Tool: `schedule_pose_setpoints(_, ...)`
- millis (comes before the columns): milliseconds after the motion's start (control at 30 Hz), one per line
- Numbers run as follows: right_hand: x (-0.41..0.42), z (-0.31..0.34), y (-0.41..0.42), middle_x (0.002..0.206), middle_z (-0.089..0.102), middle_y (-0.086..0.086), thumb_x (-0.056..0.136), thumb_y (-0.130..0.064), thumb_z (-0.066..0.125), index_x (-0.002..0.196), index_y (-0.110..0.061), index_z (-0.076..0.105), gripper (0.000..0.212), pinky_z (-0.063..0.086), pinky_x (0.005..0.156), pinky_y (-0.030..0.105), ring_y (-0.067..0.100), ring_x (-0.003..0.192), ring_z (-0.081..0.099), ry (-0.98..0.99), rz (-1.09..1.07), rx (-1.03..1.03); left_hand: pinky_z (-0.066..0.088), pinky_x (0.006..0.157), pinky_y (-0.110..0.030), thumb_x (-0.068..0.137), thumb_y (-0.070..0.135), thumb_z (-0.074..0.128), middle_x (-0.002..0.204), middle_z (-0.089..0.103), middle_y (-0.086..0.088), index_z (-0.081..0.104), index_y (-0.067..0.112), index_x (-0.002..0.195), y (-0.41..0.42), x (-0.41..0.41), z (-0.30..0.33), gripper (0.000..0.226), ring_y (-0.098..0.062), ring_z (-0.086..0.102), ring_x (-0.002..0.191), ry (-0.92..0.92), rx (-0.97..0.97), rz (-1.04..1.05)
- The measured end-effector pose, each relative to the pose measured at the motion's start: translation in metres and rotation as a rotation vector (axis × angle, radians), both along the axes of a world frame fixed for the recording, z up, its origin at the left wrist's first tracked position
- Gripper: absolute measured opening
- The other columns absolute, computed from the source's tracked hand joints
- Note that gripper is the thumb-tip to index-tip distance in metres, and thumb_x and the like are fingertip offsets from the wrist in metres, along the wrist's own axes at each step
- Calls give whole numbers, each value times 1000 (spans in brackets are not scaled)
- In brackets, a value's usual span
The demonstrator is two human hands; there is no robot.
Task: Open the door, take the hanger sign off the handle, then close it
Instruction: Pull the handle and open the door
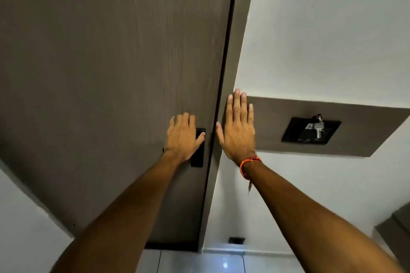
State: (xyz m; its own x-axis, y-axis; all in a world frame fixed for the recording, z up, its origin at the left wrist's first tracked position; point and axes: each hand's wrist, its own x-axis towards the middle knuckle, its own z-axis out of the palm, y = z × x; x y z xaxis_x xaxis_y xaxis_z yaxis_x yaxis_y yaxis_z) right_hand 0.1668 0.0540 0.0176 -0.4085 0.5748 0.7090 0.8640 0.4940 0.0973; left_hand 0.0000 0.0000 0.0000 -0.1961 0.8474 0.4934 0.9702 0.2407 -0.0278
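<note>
The door [111, 73] fills the left of the view, shut against its frame [230, 55], which runs up the middle. On the door's right edge sits a lock plate [198, 157], with the left hand [183, 136] lying over its upper part. The right hand [238, 126] rests flat on the frame, just right of the gap. Further right, a wall panel [346, 137] holds a card slot [310, 131]. The floor [221, 261] lies below.
</note>
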Motion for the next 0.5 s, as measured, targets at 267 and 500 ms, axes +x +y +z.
schedule_pose_setpoints(267,-9,-55,31,171,13,18,109,-41,44,164,-7,17,71,10,128,58,36,159,14,47,-53,98,45,84,-41,99,60,9,87,70,-12,64,11,111,8,-9,-88,74,-30,65,88,-145,-196,11)
schedule_pose_setpoints(500,-17,-75,62,165,15,18,106,-48,44,166,-14,-10,87,-12,129,52,27,160,-19,124,-91,222,45,90,-41,101,54,36,63,56,2,56,18,65,20,-7,-119,55,-19,57,70,-515,25,-58)
